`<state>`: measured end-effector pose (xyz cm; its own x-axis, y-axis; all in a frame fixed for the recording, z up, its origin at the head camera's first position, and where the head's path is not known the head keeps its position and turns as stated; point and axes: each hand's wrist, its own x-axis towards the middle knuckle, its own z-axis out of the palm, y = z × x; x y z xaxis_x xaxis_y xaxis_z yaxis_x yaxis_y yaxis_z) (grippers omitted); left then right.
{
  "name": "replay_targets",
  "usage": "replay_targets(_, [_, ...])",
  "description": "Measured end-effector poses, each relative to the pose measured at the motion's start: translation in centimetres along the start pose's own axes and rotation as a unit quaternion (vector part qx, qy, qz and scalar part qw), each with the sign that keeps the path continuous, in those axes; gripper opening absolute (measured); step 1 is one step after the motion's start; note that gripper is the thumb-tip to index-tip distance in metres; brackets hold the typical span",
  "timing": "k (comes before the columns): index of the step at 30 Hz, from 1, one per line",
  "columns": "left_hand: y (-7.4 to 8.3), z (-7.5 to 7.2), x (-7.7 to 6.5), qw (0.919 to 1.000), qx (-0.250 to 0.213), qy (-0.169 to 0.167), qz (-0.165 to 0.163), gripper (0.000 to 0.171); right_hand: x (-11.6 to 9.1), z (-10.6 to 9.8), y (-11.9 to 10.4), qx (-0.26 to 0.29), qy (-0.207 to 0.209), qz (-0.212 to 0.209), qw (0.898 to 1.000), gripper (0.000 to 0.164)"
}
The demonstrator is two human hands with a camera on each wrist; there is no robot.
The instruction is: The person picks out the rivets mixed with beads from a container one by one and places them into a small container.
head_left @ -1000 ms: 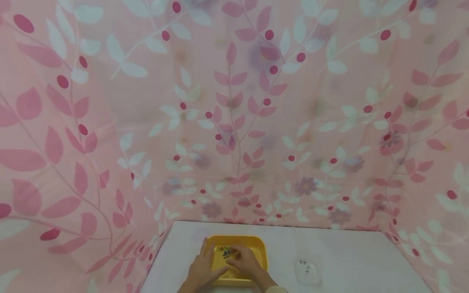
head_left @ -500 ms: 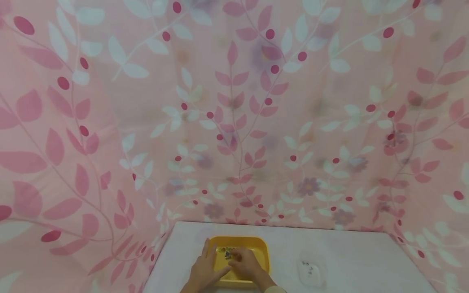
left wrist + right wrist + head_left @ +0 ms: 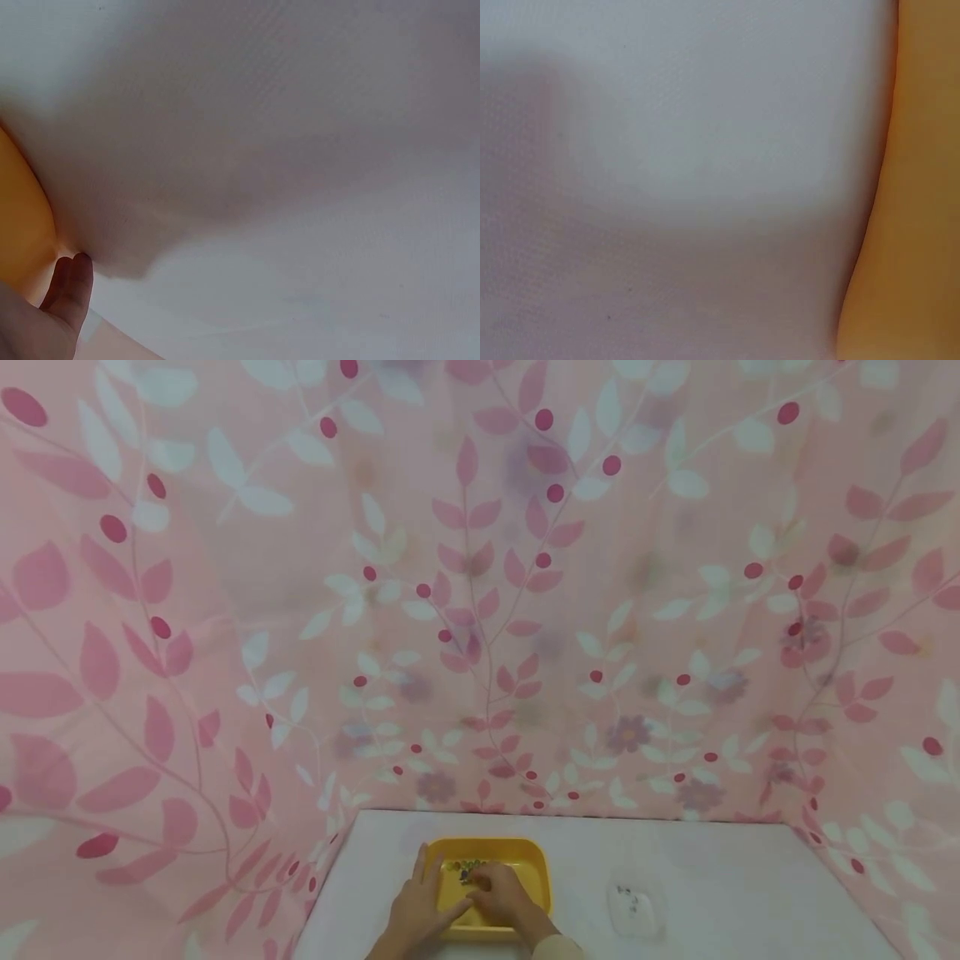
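Left hand (image 3: 414, 907), fingers straight, at left of yellow tray (image 3: 487, 842); right hand (image 3: 504, 898) over beads (image 3: 469, 866), fingers bent, grip unclear.

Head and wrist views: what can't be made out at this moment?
- Small pieces, head view: too small to count or identify; the right hand may cover some.
- Right fingertips, head view: too small to tell whether they pinch a piece; the right wrist view leaves the hand out of frame.
- Left hand, left wrist view: cut off by the left and bottom edges.
- Dark bits at right, head view: too small to identify.
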<state>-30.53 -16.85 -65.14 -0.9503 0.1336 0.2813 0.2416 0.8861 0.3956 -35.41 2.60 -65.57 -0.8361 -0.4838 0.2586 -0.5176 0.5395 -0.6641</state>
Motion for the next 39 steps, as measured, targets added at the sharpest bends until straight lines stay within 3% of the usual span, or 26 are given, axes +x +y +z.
replay_targets(6, [-0.2, -0.1, 0.4, 0.9999, -0.009, 0.005, -0.005, 0.098, 0.5, -0.2, -0.1, 0.013, -0.02, 0.045, 0.999, 0.023])
replay_targets(13, [-0.2, 0.3, 0.1, 0.9996, -0.021, -0.013, -0.015, 0.101, -0.1, 0.4, 0.2, -0.016, -0.009, 0.021, 1.0, 0.021])
replay_targets(19, [-0.1, 0.1, 0.4, 0.9999, -0.011, 0.003, -0.004, 0.099, 0.1, 0.2, 0.0, -0.038, 0.003, 0.007, 0.999, 0.021])
replay_targets(33, [-0.1, 0.3, 0.2, 0.9998, -0.011, -0.01, -0.01, 0.1, 0.0, 0.4, -0.6, -0.036, -0.007, 0.052, 0.998, 0.026])
replay_targets(39, [-0.2, 0.3, 0.3, 0.9999, -0.01, -0.01, -0.009, 0.099, 0.3, 1.1, -0.4, -0.066, 0.013, 0.045, 0.997, 0.025])
